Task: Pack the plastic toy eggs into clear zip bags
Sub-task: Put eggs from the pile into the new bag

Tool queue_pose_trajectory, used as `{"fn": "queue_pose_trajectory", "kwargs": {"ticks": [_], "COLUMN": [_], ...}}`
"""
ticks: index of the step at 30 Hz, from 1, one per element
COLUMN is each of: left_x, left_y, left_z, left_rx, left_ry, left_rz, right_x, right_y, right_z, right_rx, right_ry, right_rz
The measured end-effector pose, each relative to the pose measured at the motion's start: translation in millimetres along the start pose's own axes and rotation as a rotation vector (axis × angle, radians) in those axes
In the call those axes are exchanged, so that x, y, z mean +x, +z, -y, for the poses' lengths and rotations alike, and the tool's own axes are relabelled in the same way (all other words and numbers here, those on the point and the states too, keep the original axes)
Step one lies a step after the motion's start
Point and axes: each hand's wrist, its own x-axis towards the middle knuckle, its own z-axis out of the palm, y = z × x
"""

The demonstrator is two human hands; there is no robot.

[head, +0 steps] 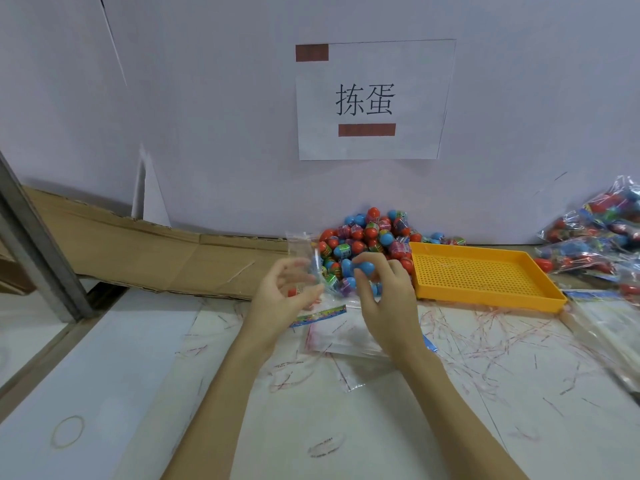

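Blue egg (pixel 364 267) is pinched by the curled fingers of the right hand (pixel 384 299). Clear zip bag (pixel 304 261) is gripped by the left hand (pixel 280 299), fingers curled round it, before the egg pile (pixel 367 237).

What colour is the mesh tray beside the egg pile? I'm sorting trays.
Yellow-orange; the tray shows plainly in the head view.

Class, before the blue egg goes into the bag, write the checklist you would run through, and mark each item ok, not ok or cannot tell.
1. Blue egg pinched in right hand: ok.
2. Bag held up by left hand: ok.
3. Bag mouth open wide enough: cannot tell, blurred.
4. Eggs already in bag: ok, a few show through.
5. Egg pile within reach: ok.
6. Yellow tray out of the way: ok.
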Motion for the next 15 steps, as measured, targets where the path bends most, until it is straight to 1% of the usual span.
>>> {"fn": "queue_pose_trajectory", "kwargs": {"ticks": [3, 6, 9, 11, 15], "left_x": [-2, -4, -6, -6, -6], "left_y": [2, 7, 10, 11, 11], "left_z": [0, 1, 1, 1, 3], "left_rx": [0.161, 0.24, 0.288, 0.297, 0.325], "left_ry": [0.066, 0.085, 0.095, 0.1, 0.135], "left_rz": [0.062, 0.139, 0.183, 0.189, 0.172], "right_x": [2, 3, 3, 3, 4], "right_y": [-7, -12, -16, -18, -19], "right_z": [6, 15, 20, 20, 16], "right_rx": [0.167, 0.303, 0.334, 0.302, 0.188], "right_ry": [0.006, -0.011, -0.023, -0.025, -0.046], "right_rz": [-0.075, -0.139, -0.194, -0.179, -0.036]}}
